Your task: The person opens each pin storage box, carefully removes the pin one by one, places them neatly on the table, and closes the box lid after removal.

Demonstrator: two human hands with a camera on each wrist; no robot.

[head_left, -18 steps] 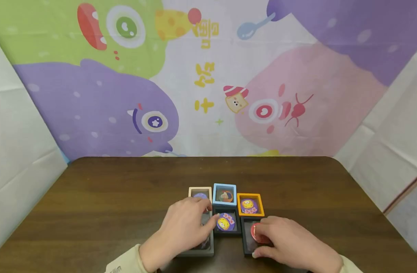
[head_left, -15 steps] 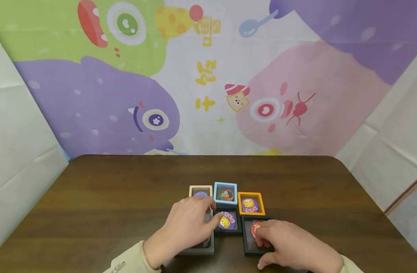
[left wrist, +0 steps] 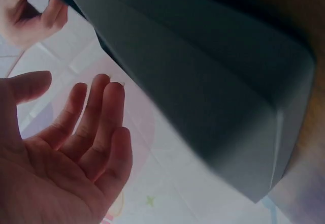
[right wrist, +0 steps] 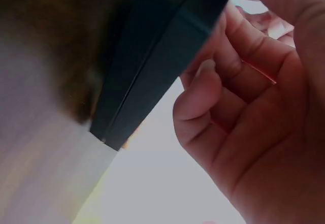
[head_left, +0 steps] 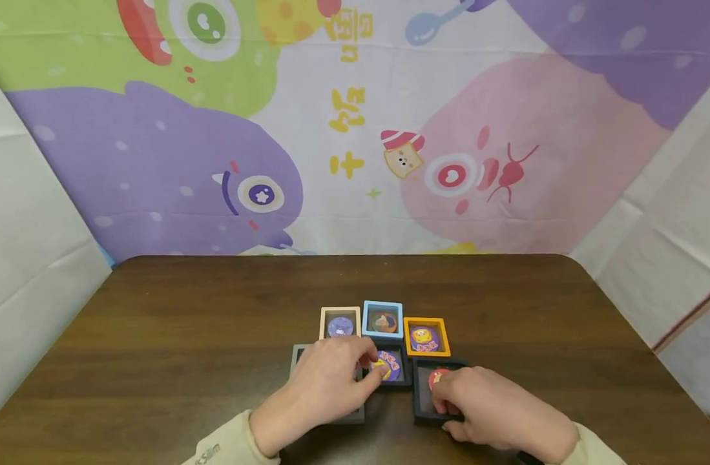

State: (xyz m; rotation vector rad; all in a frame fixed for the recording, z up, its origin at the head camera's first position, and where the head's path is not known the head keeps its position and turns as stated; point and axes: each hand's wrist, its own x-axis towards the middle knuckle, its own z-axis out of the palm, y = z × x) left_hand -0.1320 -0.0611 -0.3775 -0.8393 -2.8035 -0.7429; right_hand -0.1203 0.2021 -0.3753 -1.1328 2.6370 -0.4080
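In the head view, my left hand (head_left: pixel 328 381) hovers over a grey display box (head_left: pixel 355 413) and hides most of it. Its thumb and index finger curve loosely toward a black box (head_left: pixel 398 381) holding a purple badge with a yellow character (head_left: pixel 392 365); the left wrist view shows relaxed fingers (left wrist: pixel 114 102) with nothing between them. My right hand (head_left: pixel 485 403) grips the front right corner of another black display box (head_left: pixel 424 394). Its curled fingers lie over a red badge (head_left: pixel 438 376), partly hidden, while its thumb is at the box's front edge.
Behind stand a beige box (head_left: pixel 324 323), a light blue box (head_left: pixel 382 303) and an orange box (head_left: pixel 446 336), each with a round badge inside. All sit close together on the dark wooden table (head_left: pixel 215 323). A cartoon-printed cloth (head_left: pixel 331 226) hangs beyond the table.
My right thumb has shifted from the black box's front left to its front right. The left hand has moved slightly right, over the edge of the purple badge. The head view has tilted down.
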